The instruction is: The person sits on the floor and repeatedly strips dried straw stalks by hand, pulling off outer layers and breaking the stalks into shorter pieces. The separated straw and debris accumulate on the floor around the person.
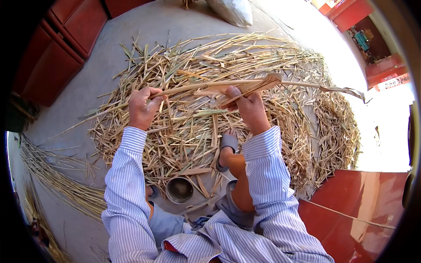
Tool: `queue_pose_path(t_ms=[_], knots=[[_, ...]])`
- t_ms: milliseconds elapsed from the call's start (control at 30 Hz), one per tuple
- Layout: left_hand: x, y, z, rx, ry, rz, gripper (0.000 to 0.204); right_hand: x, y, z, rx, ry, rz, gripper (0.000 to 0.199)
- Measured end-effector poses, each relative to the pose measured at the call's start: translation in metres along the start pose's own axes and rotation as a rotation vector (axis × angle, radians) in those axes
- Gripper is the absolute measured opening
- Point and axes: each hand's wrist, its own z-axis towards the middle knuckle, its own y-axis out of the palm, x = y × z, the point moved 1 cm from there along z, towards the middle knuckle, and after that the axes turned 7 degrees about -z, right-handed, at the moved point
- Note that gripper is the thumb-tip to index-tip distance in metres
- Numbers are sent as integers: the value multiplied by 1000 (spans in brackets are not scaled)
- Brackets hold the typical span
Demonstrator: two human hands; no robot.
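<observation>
My left hand (142, 106) is closed around a long pale reed stalk (199, 86) that runs level across the view from lower left to upper right. My right hand (246, 104) grips the same stalk further along, pinching a dry papery sheath (262, 83) that peels away from it. Past my right hand, the stalk's thin end trails off with a withered leaf (346, 91). Both sleeves are blue-and-white striped. Below the hands lies a broad heap of dry stalks and husks (197, 131).
A small round metal bowl (179, 190) sits on the concrete floor between my knees. My foot in a grey sandal (228, 142) rests on the litter. A bundle of long stalks (57, 179) lies at left. Red panels (355, 210) stand at right, and a white sack (232, 11) lies at the top.
</observation>
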Motion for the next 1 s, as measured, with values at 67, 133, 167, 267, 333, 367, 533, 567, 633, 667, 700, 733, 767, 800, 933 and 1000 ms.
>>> queue_pose_path(t_ms=[67,133,167,267,333,367,533,567,633,667,700,733,767,800,933,1000], knots=[[2,-9,9,75,45,79,19,11,-2,-2,57,93,49,32],[5,-19,14,97,94,56,19,15,-20,1,119,300,259,30],[8,-18,16,100,112,83,19,35,-45,10,220,271,595,23],[7,-17,17,10,169,184,17,39,-64,11,408,378,877,19],[3,-9,12,-83,169,197,15,35,-59,6,223,460,798,31],[8,-7,8,-77,165,201,14,26,-55,1,288,411,693,47],[2,-4,6,-233,-19,176,12,14,-63,3,253,16,684,42],[-1,-4,6,-254,-31,173,13,16,-64,4,252,29,612,38],[-1,-6,3,-241,35,237,15,17,-63,4,244,23,413,32],[-1,-9,3,-156,38,187,16,16,-62,4,235,4,286,29],[-1,-13,3,-69,41,137,17,16,-60,3,224,-16,159,27],[1,-18,4,16,45,88,17,17,-56,3,213,-36,34,24],[5,-23,5,13,98,108,19,20,-57,1,208,7,-156,23],[8,-26,6,1,112,118,19,24,-64,1,305,-35,-445,26],[25,-28,8,-50,279,215,19,28,-83,-3,507,-19,-1033,56],[24,-23,7,-107,198,152,18,28,-65,-1,274,143,-388,64]])
